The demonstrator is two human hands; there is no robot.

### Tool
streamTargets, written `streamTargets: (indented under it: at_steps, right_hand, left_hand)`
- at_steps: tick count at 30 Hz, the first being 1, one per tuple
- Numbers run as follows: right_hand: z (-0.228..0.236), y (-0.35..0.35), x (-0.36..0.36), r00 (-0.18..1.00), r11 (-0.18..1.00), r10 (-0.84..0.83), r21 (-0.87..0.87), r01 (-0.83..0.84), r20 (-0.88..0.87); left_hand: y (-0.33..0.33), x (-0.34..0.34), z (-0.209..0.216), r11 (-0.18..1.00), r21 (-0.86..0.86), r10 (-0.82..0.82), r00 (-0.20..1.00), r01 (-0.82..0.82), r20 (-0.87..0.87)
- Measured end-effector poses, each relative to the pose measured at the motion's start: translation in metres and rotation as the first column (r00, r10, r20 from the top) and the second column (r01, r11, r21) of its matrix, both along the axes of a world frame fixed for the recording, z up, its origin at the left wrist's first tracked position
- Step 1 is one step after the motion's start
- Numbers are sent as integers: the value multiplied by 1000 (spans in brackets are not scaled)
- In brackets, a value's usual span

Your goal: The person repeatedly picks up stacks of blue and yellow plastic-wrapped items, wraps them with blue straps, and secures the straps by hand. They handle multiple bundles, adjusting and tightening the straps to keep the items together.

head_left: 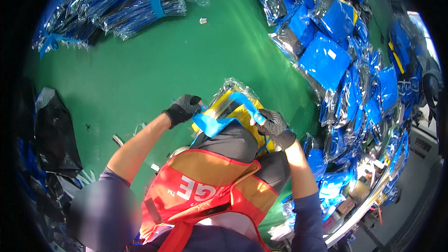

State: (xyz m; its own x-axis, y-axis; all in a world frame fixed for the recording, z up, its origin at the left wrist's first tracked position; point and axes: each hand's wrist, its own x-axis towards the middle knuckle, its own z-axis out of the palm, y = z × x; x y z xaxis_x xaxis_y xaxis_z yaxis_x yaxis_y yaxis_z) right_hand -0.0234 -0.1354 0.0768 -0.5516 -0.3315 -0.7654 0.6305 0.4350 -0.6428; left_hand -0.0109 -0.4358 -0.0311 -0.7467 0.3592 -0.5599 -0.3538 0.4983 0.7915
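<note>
A light-blue fabric strip [212, 125] hangs in a loop in front of my knees, with another length of it curving to the right. My right hand [275, 127], in a dark dotted glove with bare fingertips, pinches the strip at that right end. My left hand [183, 108], gloved the same way, is closed at the left, with a bit of blue showing at its fingertips. Beneath the strip lies a stack of yellow and dark folded pieces in clear plastic [249, 116], partly hidden by my grey-trousered knees and the strip.
Bundles of plastic-wrapped blue pieces tied with blue strips [135, 7] lie at the far left. A big heap of blue and black wrapped packs [326, 60] spreads along the right. A black bag [56, 135] stands at the left on the green floor [140, 65].
</note>
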Motion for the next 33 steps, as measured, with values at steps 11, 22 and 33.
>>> streamTargets:
  at_steps: [11,22,33]
  right_hand:
    - [-66,-104,-21,620,709,706,353,-611,-343]
    - [-118,-115,-39,535,701,699,310,-642,-475]
    - [-151,-105,-44,408,649,659,203,-733,-631]
  left_hand:
    - [60,58,-22,999,-45,27,999,-28,-27]
    - [76,51,22,922,-338,175,982,-188,-69]
    - [129,-2,93,766,-643,213,946,-6,244]
